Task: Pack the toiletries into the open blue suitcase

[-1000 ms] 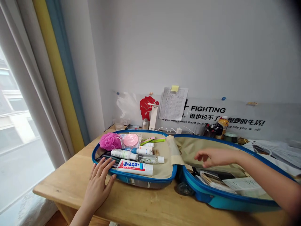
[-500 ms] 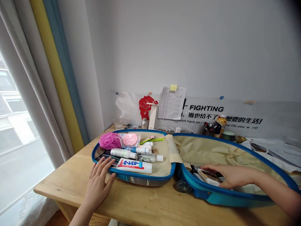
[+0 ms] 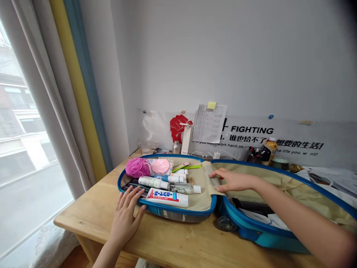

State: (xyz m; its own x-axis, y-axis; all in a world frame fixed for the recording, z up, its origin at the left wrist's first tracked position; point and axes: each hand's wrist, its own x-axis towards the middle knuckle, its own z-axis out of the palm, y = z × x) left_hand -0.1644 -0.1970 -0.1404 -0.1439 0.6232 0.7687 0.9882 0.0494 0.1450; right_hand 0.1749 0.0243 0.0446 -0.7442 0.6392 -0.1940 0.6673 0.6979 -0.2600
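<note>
My left hand [image 3: 129,212] lies with its fingers spread on the near left rim of the open blue suitcase [image 3: 178,216]. Beside its fingertips are a toothpaste tube [image 3: 167,197] and several dark thin sticks [image 3: 136,186]. Behind these lie a white bottle [image 3: 153,182], a clear bottle [image 3: 182,188], a pink bath puff [image 3: 137,167], a pink round sponge [image 3: 160,166] and green-handled items [image 3: 192,166]. Over the suitcase's hinge, my right hand [image 3: 231,181] pinches a small greyish packet of cotton swabs [image 3: 214,181], blurred and partly hidden by the fingers.
In the right suitcase half lie a black object [image 3: 253,206] and white packets [image 3: 256,216]. The suitcase stands on a wooden table [image 3: 92,208]. At the back are an orange-yellow bottle [image 3: 269,150], pens [image 3: 253,153] and a silver-capped bottle [image 3: 176,147]. Curtains [image 3: 72,85] hang at left.
My right hand has lifted the packet of cotton swabs from the right suitcase half and carried it left over the hinge. My left hand keeps its place on the rim. The view has shifted slightly.
</note>
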